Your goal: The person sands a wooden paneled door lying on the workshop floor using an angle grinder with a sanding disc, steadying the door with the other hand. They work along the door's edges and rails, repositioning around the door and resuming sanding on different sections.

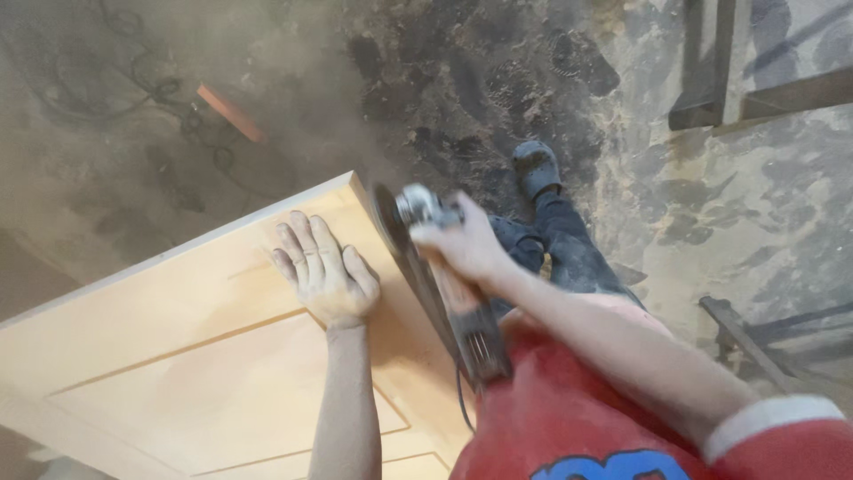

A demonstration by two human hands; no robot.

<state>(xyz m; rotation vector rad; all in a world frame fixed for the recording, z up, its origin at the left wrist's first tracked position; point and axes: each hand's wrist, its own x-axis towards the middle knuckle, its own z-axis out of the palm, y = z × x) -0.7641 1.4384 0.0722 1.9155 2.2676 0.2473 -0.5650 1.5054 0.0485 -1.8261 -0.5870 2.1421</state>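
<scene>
The edge of the wooden door panel (204, 347) is being sanded: the grinder (444, 276) is gripped in the closed right hand (462, 244), the panel is steadied under the flat, open left hand (324, 271), and even travel along the edge is judged needed next.

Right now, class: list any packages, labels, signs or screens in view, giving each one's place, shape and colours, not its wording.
Printed design: on the person's red shirt, bottom edge of the view, rounded blue shapes outlined in white.
No packages, signs or screens show.
</scene>
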